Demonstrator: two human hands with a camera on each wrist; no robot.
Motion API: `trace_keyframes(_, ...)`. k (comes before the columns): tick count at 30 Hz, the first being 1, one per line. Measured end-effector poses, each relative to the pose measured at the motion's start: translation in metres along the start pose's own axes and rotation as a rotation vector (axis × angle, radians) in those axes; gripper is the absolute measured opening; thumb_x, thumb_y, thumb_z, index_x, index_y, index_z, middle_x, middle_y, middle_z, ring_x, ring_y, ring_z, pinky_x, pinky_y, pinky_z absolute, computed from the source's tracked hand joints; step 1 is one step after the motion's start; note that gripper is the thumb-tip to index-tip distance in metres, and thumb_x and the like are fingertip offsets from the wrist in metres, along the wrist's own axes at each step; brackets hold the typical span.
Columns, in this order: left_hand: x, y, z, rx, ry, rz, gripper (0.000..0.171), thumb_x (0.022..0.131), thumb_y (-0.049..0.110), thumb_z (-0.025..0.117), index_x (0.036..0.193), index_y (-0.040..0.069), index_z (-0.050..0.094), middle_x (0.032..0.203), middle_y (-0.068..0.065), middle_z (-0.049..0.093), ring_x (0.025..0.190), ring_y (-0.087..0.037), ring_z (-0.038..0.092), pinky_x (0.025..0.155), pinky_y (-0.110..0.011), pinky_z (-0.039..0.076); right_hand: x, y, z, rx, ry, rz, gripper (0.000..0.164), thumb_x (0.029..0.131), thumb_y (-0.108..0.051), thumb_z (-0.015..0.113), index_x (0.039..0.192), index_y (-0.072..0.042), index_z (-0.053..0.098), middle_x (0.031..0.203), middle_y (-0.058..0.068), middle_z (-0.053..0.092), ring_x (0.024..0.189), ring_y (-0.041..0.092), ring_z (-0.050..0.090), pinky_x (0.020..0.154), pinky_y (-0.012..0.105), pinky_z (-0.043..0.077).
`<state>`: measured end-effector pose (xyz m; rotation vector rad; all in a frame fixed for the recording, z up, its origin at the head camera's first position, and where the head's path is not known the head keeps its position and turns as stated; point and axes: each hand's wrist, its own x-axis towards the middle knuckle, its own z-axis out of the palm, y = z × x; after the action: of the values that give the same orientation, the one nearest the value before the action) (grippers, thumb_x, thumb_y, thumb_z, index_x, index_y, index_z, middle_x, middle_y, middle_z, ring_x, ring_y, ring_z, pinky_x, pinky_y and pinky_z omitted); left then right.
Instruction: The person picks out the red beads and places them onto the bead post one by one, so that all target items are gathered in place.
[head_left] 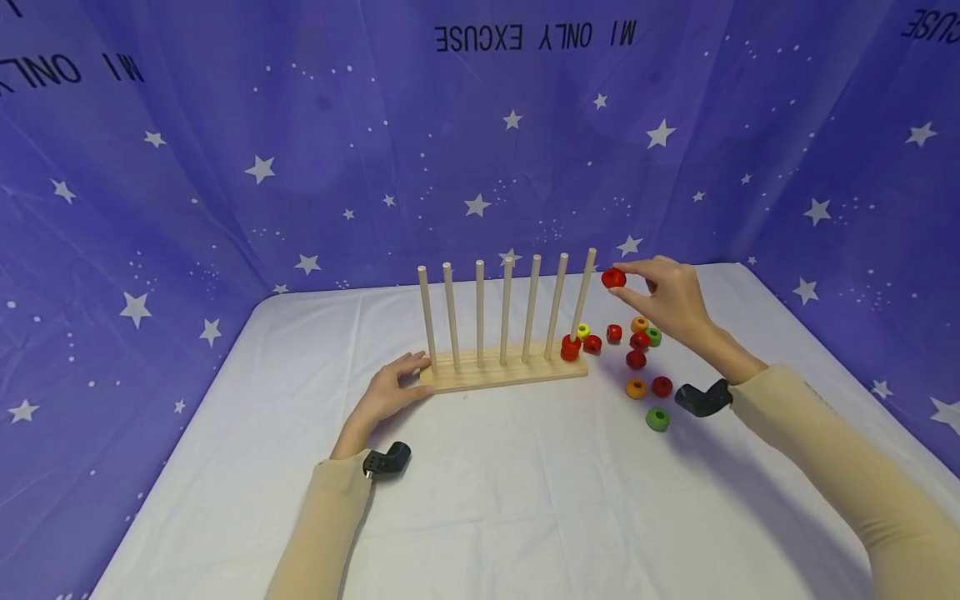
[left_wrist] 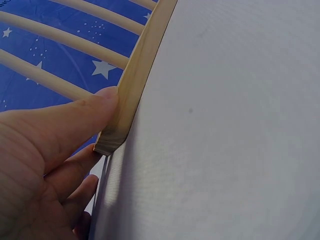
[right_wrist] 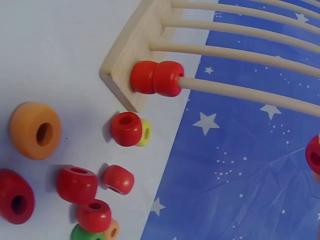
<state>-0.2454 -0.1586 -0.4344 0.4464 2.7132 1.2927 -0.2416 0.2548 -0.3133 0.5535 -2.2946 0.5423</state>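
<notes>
While the rack (head_left: 491, 381) is gripped by the left hand (head_left: 386, 390), a red bead (head_left: 613, 280) is pinched by right-hand fingers (head_left: 642, 268). Threading seems underway; end peg (head_left: 582, 296) alignment is needed.

A white-covered table (head_left: 510, 492) carries a wooden peg stand (head_left: 491, 377) and loose coloured beads (head_left: 636, 359).

Purple star-printed curtain (head_left: 420, 158) behind; white cloth-covered table (head_left: 480, 492) below
</notes>
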Motion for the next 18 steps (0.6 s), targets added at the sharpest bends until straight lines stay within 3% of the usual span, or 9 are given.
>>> trace_keyframes(10, 0.000, 0.000, 0.000, 0.001, 0.005, 0.020, 0.052, 0.081, 0.019, 0.072, 0.127, 0.002, 0.056, 0.144, -0.016, 0.045, 0.141, -0.038, 0.028, 0.117, -0.054, 0.022, 0.008, -0.008, -0.008, 0.041, 0.054, -0.003, 0.034, 0.070, -0.008, 0.081, 0.102, -0.003, 0.072, 0.055, 0.007, 0.050, 0.056, 0.006, 0.029, 0.051, 0.011, 0.018)
trace_keyframes(18, -0.001, 0.001, 0.000, 0.007, 0.007, 0.015, 0.053, 0.080, 0.018, 0.072, 0.128, 0.002, 0.056, 0.145, -0.015, 0.044, 0.141, -0.038, 0.028, 0.117, -0.055, 0.022, 0.012, -0.012, -0.010, 0.080, 0.095, -0.025, 0.037, 0.068, -0.006, 0.081, 0.103, -0.002, 0.072, 0.062, 0.010, 0.057, 0.057, 0.004, 0.028, 0.050, 0.018, 0.020)
